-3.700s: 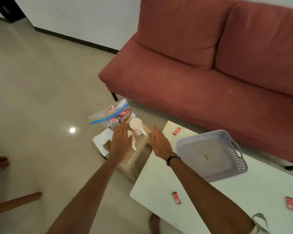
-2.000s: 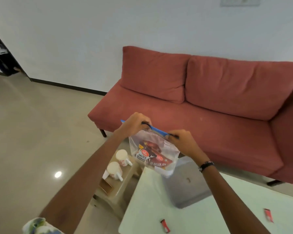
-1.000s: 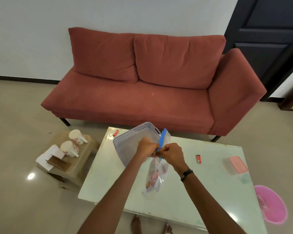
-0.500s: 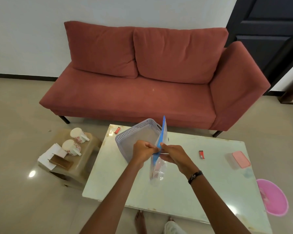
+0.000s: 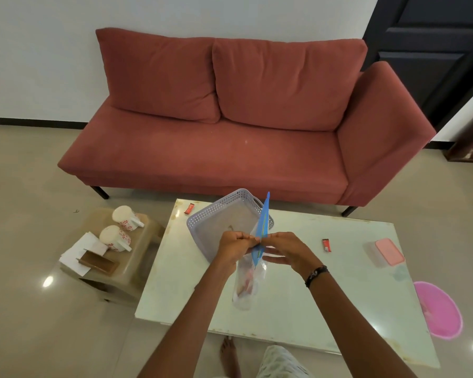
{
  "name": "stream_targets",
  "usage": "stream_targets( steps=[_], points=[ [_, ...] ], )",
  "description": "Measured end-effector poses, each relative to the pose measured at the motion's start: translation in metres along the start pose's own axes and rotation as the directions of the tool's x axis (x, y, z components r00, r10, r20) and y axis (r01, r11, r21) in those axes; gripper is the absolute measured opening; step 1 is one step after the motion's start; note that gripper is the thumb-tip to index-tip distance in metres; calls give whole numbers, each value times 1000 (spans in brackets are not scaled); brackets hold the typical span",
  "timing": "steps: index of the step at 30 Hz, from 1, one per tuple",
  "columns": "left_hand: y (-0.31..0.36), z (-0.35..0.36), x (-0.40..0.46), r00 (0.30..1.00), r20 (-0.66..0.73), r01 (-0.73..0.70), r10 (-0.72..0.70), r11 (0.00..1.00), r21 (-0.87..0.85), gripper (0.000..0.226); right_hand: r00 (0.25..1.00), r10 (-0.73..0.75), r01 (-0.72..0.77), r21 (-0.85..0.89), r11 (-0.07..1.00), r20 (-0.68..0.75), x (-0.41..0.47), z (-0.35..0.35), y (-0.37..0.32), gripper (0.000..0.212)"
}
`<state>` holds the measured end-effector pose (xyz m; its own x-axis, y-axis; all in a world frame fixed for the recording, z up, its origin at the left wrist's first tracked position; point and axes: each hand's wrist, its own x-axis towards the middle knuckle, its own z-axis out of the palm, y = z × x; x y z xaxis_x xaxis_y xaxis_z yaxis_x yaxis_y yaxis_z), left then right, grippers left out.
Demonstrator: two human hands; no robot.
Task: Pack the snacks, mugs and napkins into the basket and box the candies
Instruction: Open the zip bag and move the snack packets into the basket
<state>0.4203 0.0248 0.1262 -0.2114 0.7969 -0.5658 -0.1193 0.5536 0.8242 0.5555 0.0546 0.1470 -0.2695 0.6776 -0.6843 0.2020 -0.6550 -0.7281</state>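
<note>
I hold a clear zip bag of snacks [image 5: 246,285] upright over the white table [image 5: 325,309], its blue zip strip edge-on to me. My left hand [image 5: 234,248] and my right hand [image 5: 284,249] each pinch the blue strip from opposite sides. Just behind the bag sits the empty grey perforated basket [image 5: 219,216]. Two white mugs with red flowers [image 5: 115,237] [image 5: 126,216] lie on a low beige stool [image 5: 145,257] at the left, beside white napkins [image 5: 77,252]. Red candies [image 5: 327,244] [image 5: 189,208] lie on the table. A pink-lidded box [image 5: 388,252] stands at the table's right.
A red sofa [image 5: 230,148] runs behind the table. A brown wooden holder [image 5: 97,264] rests on the napkins. A pink basin [image 5: 437,309] sits on the floor at the right, a dark door [image 5: 434,50] at the back right. My bare foot [image 5: 230,358] shows below the table edge.
My hands carried the snack bag from the stool to the table and hold it upright in front of the basket. In the last half second the hands barely shifted on the zip strip.
</note>
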Motion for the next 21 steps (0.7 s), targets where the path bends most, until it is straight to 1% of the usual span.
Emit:
stream_targets(
  steps=[1,3,5,6,8,10,13,14,16,17,19,21],
  points=[
    [-1,0,1,999,-31,-13,14,999,32,5,997,34,-30,-58,998,63,0,0,-3,15],
    [-3,-1,4,995,-90,-35,44,995,94,10,985,94,-71,-155,985,144,0,4,-7,11],
    [-3,-2,3,989,-122,-59,77,987,150,15,978,124,-88,-212,973,166,3,7,-7,12],
    [-4,-2,2,987,-133,-71,94,984,166,15,980,124,-87,-226,970,153,4,9,-5,12],
    [-5,-5,1,981,-154,-86,115,979,185,16,991,106,-84,-231,969,84,5,13,-1,13],
    [-6,-8,0,981,-144,-101,129,977,190,16,999,46,-40,-251,967,17,6,17,5,10],
    [-3,-11,-2,990,-69,-100,124,956,275,11,992,-129,126,-246,961,1,9,21,10,6],
    [-1,-11,-3,995,-16,-89,99,946,311,11,985,-175,169,-226,959,-8,9,21,10,8],
    [3,-11,-9,993,117,-59,14,920,387,19,972,-234,225,-209,952,-19,7,19,9,14],
    [4,-11,-12,985,172,-65,-8,907,416,23,968,-251,242,-207,948,-20,6,18,7,15],
    [4,-11,-13,974,225,-135,34,881,454,25,967,-254,246,-204,947,-15,2,17,6,14],
    [1,-11,-14,966,229,-213,116,861,461,25,985,-172,173,-205,963,24,-2,16,3,16]
  ],
)
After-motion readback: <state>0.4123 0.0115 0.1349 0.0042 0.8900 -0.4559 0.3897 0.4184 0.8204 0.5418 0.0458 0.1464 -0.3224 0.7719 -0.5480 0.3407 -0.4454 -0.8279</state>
